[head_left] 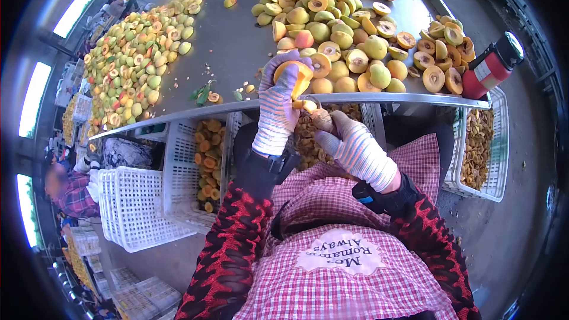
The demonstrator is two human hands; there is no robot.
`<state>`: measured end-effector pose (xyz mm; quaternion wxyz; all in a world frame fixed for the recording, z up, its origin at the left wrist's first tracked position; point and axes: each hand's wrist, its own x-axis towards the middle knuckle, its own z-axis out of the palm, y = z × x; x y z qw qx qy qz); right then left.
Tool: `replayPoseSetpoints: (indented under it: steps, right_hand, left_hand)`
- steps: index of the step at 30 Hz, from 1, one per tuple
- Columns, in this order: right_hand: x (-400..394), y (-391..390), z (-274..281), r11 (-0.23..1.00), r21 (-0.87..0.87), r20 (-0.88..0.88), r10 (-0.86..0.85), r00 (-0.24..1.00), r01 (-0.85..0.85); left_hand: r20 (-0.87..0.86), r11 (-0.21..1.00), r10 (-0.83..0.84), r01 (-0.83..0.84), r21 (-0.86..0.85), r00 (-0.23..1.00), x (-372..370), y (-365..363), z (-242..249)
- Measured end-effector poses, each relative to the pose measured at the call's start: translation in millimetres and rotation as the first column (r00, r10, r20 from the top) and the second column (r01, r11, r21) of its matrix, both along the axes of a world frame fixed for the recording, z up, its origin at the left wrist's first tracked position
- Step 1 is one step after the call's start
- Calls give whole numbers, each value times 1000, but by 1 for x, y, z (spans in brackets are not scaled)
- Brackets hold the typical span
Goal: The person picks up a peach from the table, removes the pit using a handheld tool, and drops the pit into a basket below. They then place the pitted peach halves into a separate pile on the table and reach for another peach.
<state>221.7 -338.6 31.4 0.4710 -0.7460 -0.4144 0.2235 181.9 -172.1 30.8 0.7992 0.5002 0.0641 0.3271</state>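
Note:
My left hand (pixel 280 92), in a striped knit glove, is closed around a yellow peach half (pixel 301 79) just over the table's front edge. Just below it, my right hand (pixel 349 142), gloved the same way, grips a small tool (pixel 322 120) with a brownish rounded handle and what looks like a curved metal end. A piece of yellow flesh (pixel 305 105) is at that end, close to the peach half. Beyond my hands lies a heap of halved peaches (pixel 341 38), many with cut faces up and brown centres.
A metal table (pixel 225 53) spans the front, with another peach pile (pixel 139 53) at left. A red bottle (pixel 487 70) stands at its right corner. White crates (pixel 131 207) stand lower left; one holds peach halves (pixel 208 157). A crate of brown scraps (pixel 478 148) is at right. People work at left.

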Motion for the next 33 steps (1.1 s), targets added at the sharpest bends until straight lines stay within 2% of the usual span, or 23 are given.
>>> replayPoseSetpoints:
  steps: [1,3,5,6,8,9,10,11,14,16,17,19,21,23,25,26,27,28,29,30,31,32,33]
  right_hand:
    - [3,-5,6,999,-28,51,-38,998,39]
    - [16,-13,-12,958,-280,223,129,966,-63]
    - [30,-21,-50,690,-724,320,316,893,15]
    - [30,-23,-45,720,-691,325,236,916,59]
    - [23,-22,-34,928,-370,336,85,938,48]
    - [16,-18,-22,981,-185,313,5,950,56]
    - [8,-7,-8,997,-52,289,-40,956,58]
    - [0,2,4,997,-22,365,-58,929,71]
    - [2,13,-19,993,-102,423,-10,906,58]
    - [12,4,-9,938,-341,457,108,883,62]
    - [14,-5,-8,887,-457,454,165,875,70]
    - [24,-22,-37,684,-717,451,311,837,133]
    - [38,-35,-79,534,-831,375,329,866,157]
    - [41,-40,-88,659,-744,384,281,879,114]
    - [51,-39,-88,782,-614,391,181,902,109]
    - [52,-40,-90,841,-532,398,152,905,93]
    - [54,-39,-88,829,-555,359,166,919,67]
    - [54,-35,-86,811,-583,307,157,939,55]
    - [54,-33,-85,792,-609,254,155,955,34]
    - [55,-32,-94,778,-629,222,179,958,1]
    - [53,-31,-100,781,-624,217,214,952,-33]
    - [51,-28,-109,772,-633,184,217,959,-53]
    - [49,-26,-115,763,-642,149,219,964,-74]
  left_hand:
    - [6,996,-27,27,-81,1000,-2,5,-2]
    - [22,966,-80,83,-247,997,-8,11,-6]
    - [58,949,-66,81,-304,996,-6,11,-11]
    - [73,953,-57,76,-293,996,-6,14,-13]
    - [42,960,-16,27,-278,999,-10,17,-19]
    - [16,965,-12,15,-260,1000,-13,14,-19]
    - [-4,971,-11,10,-238,1000,-14,11,-18]
    - [-20,977,-12,8,-214,1000,-12,7,-14]
    - [-92,987,-6,-9,-161,996,-13,-9,-8]
    - [-66,994,1,-8,-110,998,-8,-12,-28]
    - [-21,994,-23,21,-107,999,-7,-13,-45]
    - [24,960,70,-61,-274,997,-5,-16,-39]
    - [50,963,102,-86,-254,994,-7,-2,-33]
    - [-40,980,103,-109,-165,994,-28,14,-25]
    - [-102,966,253,-256,-22,962,-56,38,-19]
    - [-231,919,380,-338,203,896,-79,64,-19]
    - [-317,825,519,-368,428,794,-101,91,-21]
    - [-349,562,769,-305,769,535,-114,111,-19]
    - [-212,239,947,-89,967,241,-122,125,-21]
    - [-213,336,891,-268,903,402,-116,138,-31]
    - [-308,475,807,-243,846,504,-91,126,-25]
    - [-300,549,630,-137,824,717,-62,115,-27]
    - [-380,627,441,24,778,813,-30,107,-29]
